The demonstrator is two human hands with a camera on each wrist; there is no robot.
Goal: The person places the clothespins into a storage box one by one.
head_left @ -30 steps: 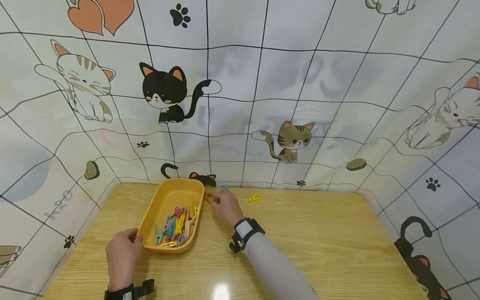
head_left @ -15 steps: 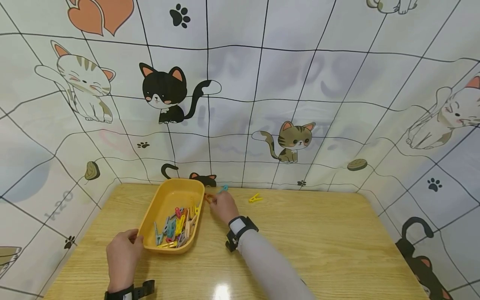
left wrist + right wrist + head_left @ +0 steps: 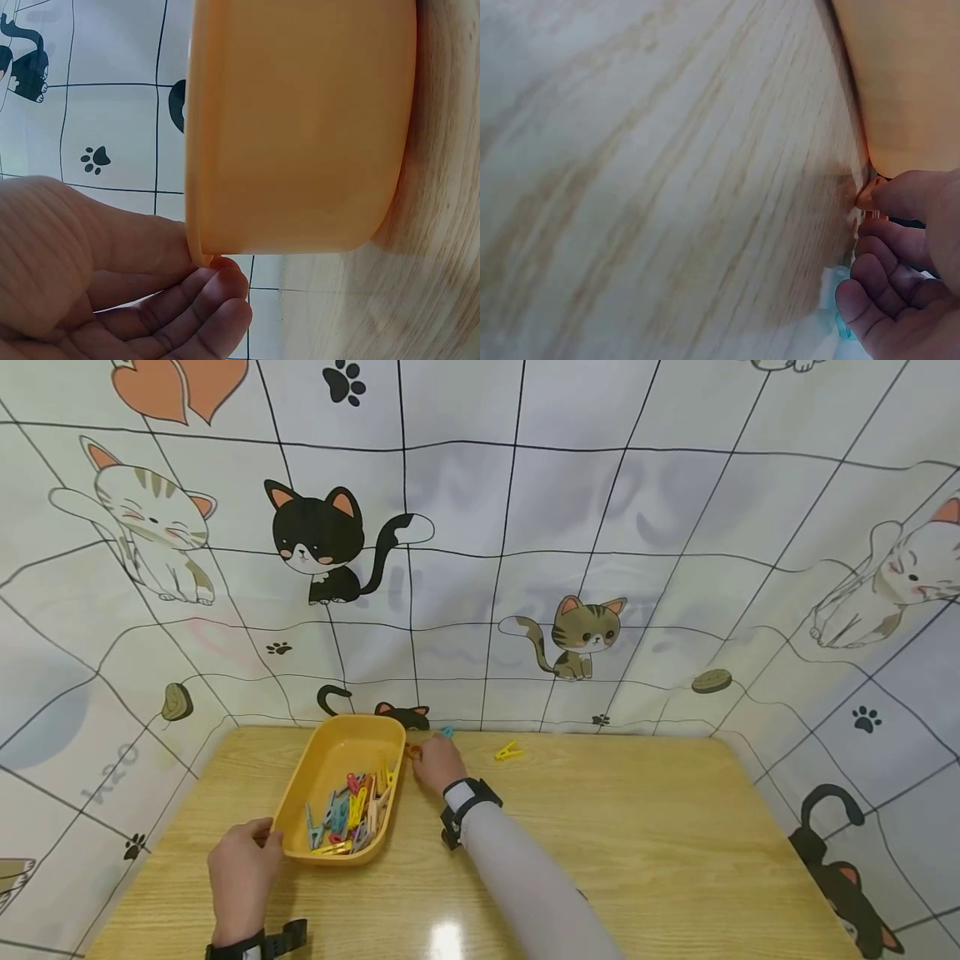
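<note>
A yellow plastic basket (image 3: 330, 752) on the left of the table holds many-coloured clothespins (image 3: 356, 810) heaped in its near half. My left hand (image 3: 243, 868) pinches the basket's rim at the near left corner; in the left wrist view the thumb lies on one side of the rim (image 3: 196, 150) and the fingers curl behind it. Beside the basket's far right side, my right hand (image 3: 437, 764) pinches an orange clothespin (image 3: 870, 196) between thumb and index finger. A blue clothespin (image 3: 447, 732) lies just beyond that hand, partly behind the fingers in the right wrist view.
A yellow clothespin (image 3: 508, 751) lies by itself on the table near the back edge, right of my right hand. The wooden table (image 3: 637, 835) stretches to the right. A cat-print sheet (image 3: 465, 527) hangs behind the table and along both sides.
My right hand and forearm have shifted slightly left toward the basket, still at the orange clothespin. The left hand stays on the rim. The head view has tilted slightly.
</note>
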